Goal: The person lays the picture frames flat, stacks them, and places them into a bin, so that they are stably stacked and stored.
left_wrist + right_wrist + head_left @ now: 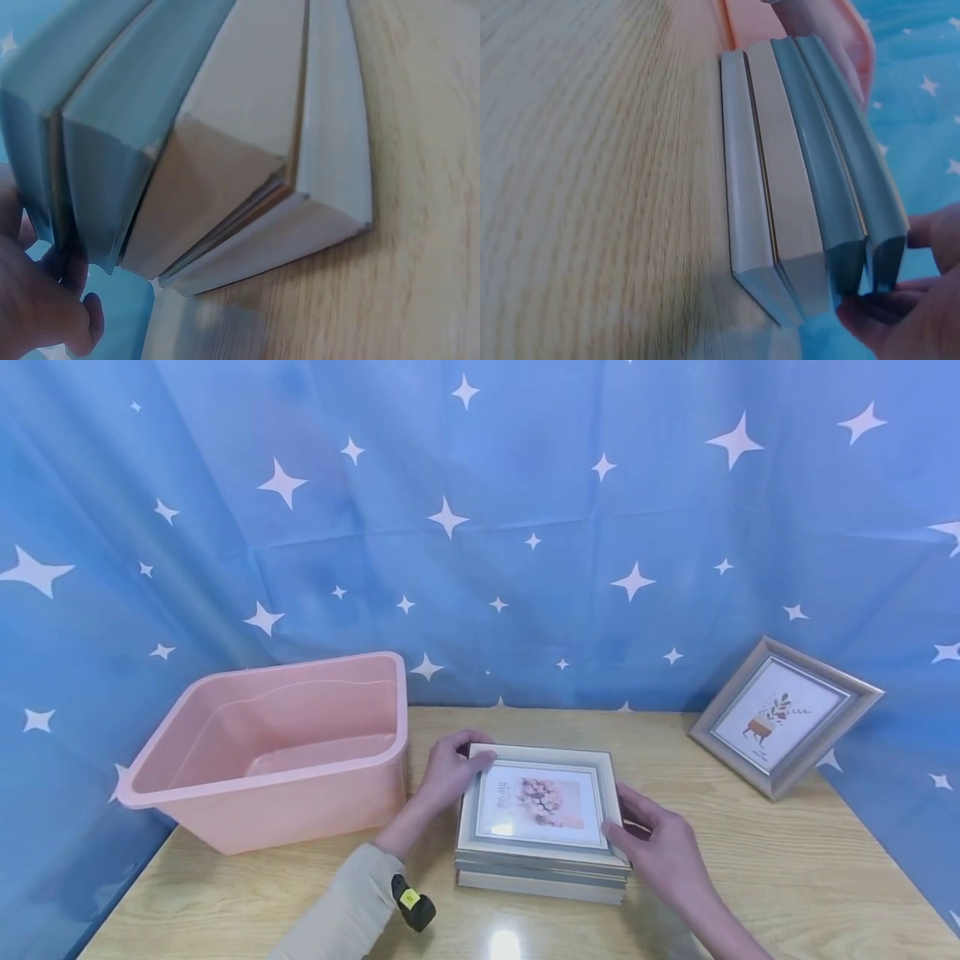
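A stack of several picture frames (802,172) lies flat on the table, its lower ones with pale cream and white sides. The top picture frame (540,802) has a cream border, a grey-blue inner edge and a pink flower print. My left hand (452,770) grips its far left corner, thumb on the upper face. On the right edge, my right hand (663,843) pinches the same frame, thumb above and fingers at the side. A narrow gap shows under the top frame's blue side near the right fingers (870,319) in the right wrist view.
A pink plastic bin (285,802) stands on the table at the left. Another picture frame (780,714), silver-brown with a plant print, leans tilted at the back right against the blue star curtain (525,568). The wooden table (757,860) carries everything.
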Tool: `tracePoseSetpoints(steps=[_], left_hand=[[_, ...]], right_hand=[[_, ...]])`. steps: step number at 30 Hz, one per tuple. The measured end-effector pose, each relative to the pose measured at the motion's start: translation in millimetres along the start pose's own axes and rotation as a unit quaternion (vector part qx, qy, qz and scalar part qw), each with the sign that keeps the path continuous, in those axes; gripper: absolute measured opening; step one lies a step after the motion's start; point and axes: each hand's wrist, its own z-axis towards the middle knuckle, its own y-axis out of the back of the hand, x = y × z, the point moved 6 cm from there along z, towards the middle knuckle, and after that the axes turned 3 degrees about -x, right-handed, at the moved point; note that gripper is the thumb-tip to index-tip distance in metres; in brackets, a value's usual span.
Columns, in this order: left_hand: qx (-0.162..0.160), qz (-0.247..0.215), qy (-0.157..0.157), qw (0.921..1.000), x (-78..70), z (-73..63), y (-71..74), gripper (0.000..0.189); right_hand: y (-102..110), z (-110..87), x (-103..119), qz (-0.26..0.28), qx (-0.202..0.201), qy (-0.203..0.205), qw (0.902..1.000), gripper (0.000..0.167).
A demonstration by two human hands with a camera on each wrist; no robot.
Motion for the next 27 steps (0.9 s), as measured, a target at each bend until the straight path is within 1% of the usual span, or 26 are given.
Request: tracePoseSetpoints(steps=[7, 10, 12, 16, 19, 21, 23, 25, 27], left_hand=[[0.006, -0.003, 0.011, 0.9999, 10.0, 1.2, 0.9, 0.017], [0.012, -0.006, 0.018, 0.9997, 14.1, 1.6, 0.3, 0.018], [0.015, -0.009, 0.027, 0.9995, 16.2, 2.0, 0.7, 0.018], [0.018, -0.019, 0.041, 0.9988, 17.8, 3.7, 2.8, 0.019], [0.022, -0.023, 0.042, 0.9986, 17.6, 5.0, 3.5, 0.020], [0.022, -0.025, 0.041, 0.9986, 17.9, 5.3, 3.4, 0.020], [0.022, -0.027, 0.039, 0.9986, 18.6, 5.5, 2.3, 0.020], [0.022, -0.029, 0.035, 0.9987, 18.8, 5.5, 0.1, 0.020], [0.025, -0.029, 0.028, 0.9988, 18.2, 5.2, -3.1, 0.020]], right_hand=[[-2, 1.4, -2, 0.001, 0.007, 0.012, 0.9999, 0.058], [1, 3.6, -3, -0.018, 0.023, 0.024, 0.9993, 0.058], [4, 6.6, -3, -0.031, 0.037, 0.040, 0.9980, 0.058], [18, 17.0, 0, -0.068, 0.058, 0.076, 0.9931, 0.058], [42, 32.1, 2, -0.113, 0.059, 0.116, 0.9850, 0.059], [64, 46.8, 1, -0.146, 0.050, 0.155, 0.9757, 0.058], [92, 63.1, -2, -0.184, 0.027, 0.186, 0.9649, 0.056], [123, 79.7, -7, -0.212, 0.002, 0.207, 0.9549, 0.055], [156, 94.8, -13, -0.250, -0.032, 0.217, 0.9432, 0.055]])
